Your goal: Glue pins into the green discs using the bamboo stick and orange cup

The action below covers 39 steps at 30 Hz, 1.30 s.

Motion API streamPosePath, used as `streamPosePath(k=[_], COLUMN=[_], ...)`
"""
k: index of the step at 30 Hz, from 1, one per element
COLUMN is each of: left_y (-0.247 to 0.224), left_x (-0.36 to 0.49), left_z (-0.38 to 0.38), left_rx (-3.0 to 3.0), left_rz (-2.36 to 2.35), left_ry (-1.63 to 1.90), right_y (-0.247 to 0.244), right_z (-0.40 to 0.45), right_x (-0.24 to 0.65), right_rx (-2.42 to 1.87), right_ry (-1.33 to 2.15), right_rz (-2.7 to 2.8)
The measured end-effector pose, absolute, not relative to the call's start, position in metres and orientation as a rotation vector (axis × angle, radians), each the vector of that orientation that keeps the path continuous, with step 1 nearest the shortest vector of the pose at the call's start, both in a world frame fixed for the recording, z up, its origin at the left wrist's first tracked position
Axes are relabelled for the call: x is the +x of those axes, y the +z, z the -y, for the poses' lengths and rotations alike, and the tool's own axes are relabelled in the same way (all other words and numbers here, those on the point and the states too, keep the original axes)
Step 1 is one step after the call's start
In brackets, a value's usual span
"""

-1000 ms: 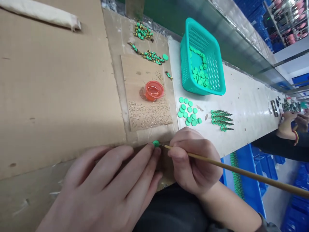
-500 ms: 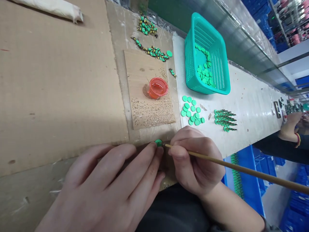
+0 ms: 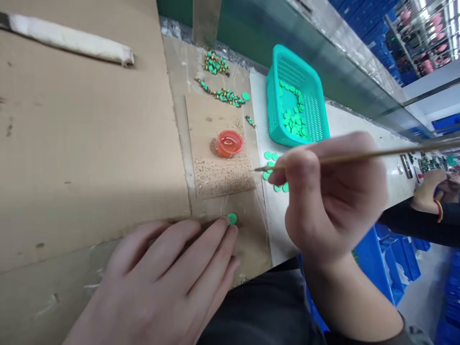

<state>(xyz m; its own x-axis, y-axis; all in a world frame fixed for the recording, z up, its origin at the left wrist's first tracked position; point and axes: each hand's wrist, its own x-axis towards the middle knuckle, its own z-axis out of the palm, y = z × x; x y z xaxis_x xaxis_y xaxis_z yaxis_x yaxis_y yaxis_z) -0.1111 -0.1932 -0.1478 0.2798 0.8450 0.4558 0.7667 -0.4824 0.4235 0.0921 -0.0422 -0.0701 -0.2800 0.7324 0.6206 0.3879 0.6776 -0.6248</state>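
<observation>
Fingertips of my left hand (image 3: 168,273) hold a small round green disc (image 3: 232,219), button-like with tiny marks, at the front of the work surface. My right hand (image 3: 330,201) is closed around a thin wooden-handled brush (image 3: 345,157), raised above the table. Its fine dark tip points left, over the right edge of a speckled cardboard piece (image 3: 204,115). On that cardboard stands a small red cup (image 3: 230,143) holding clear liquid. Loose green discs (image 3: 268,155) lie on the white surface, partly hidden behind my right hand.
Behind my right hand stands a teal basket (image 3: 275,100) with green discs inside. Piles of green, black and yellow small pieces (image 3: 226,96) lie at the back. A white wrapped bar (image 3: 72,40) rests on cardboard at left. Another person's hand (image 3: 429,187) is at far right.
My right hand has lifted the brush off the green disc and moved up and away, toward the red cup's side. My left hand stays with the disc. The view has shifted slightly.
</observation>
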Motion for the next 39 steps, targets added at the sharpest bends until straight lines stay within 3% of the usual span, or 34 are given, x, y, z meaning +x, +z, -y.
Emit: streamPosePath(k=[10,39], left_y=[-0.142,-0.14], left_x=[-0.1,-0.104], left_z=[0.166,0.171], left_rx=[2.424,2.39], left_rz=[-1.606,-1.616], left_ry=[1.293,1.227], right_y=[-0.073,-0.072], right_z=[-0.025,-0.002], right_x=[0.06,0.073], right_rx=[-0.773,-0.768], right_ry=[0.542,0.481], right_rz=[2.037,1.935])
